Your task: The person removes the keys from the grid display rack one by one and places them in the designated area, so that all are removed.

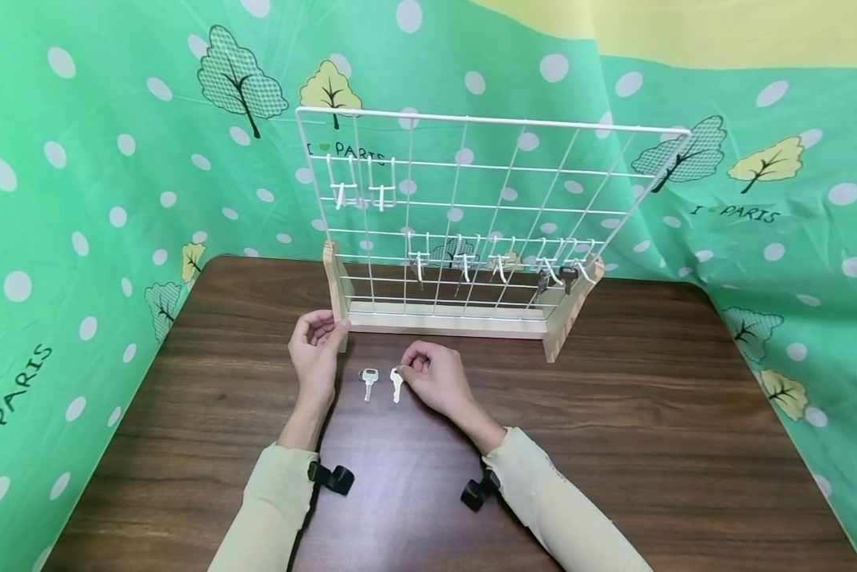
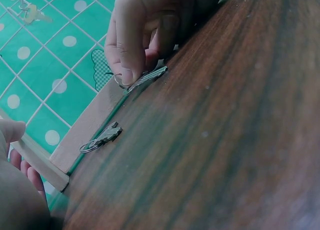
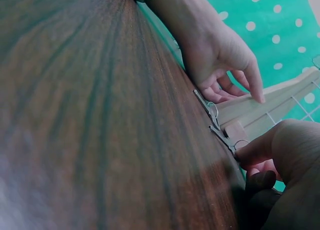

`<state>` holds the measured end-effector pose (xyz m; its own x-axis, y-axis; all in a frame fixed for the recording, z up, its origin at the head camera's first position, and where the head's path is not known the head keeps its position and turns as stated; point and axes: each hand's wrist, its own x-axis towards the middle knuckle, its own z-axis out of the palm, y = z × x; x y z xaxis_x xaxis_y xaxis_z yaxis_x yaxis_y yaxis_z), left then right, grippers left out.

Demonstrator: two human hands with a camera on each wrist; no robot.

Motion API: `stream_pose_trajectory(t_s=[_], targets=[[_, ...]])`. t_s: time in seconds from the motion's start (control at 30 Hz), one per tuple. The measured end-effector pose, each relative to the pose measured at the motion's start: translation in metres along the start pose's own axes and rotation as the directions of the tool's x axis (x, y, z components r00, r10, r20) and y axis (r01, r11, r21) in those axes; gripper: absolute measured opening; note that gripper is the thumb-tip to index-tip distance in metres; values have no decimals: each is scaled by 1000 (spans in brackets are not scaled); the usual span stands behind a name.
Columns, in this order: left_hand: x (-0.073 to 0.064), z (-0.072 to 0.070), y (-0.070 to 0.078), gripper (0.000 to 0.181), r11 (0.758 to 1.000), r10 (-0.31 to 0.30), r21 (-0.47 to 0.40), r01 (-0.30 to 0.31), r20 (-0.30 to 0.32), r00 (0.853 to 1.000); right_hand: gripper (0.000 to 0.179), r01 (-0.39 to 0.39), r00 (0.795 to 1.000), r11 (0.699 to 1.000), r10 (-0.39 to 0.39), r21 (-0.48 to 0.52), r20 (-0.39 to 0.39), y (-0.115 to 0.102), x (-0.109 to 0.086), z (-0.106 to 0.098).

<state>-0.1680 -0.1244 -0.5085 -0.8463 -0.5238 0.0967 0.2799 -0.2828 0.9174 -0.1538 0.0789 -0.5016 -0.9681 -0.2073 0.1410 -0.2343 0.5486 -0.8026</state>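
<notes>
Your right grip (image 1: 437, 376) pinches the right key (image 1: 397, 387) by its ring (image 2: 116, 80), probably surest for light, stiff, slick metal; your left grip (image 1: 314, 353) holds the rack's left leg (image 1: 335, 280).

I have a dark wood-grained table (image 1: 650, 445) in front of me, and behind and beside it a green cloth (image 1: 471, 44) with white dots (image 1: 409, 16), printed trees (image 1: 241, 86) (some checked, some yellow) and PARIS lettering (image 1: 753, 215); at upper right I see a yellow band (image 1: 743, 32).
</notes>
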Motion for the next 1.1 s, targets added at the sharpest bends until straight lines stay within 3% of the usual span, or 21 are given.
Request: stream_pose_trajectory(t_s=[0.17,0.37,0.6,1.1], targets=[[1,-1,0,26,1000,-9,-3,9,2,1000,13,31,999,999,-31,10,-17,2,0,1],[1,-1,0,27,1000,-10,-4,10,5,1000,14,111,992,993,-112,-26,-57,25,4,13],[1,0,1,26,1000,-12,-1,12,0,1000,20,108,991,990,-114,-85,-75,40,7,21],[-1,1,3,26,1000,-16,-1,16,-3,1000,17,86,993,984,-97,-153,-65,43,7,23]])
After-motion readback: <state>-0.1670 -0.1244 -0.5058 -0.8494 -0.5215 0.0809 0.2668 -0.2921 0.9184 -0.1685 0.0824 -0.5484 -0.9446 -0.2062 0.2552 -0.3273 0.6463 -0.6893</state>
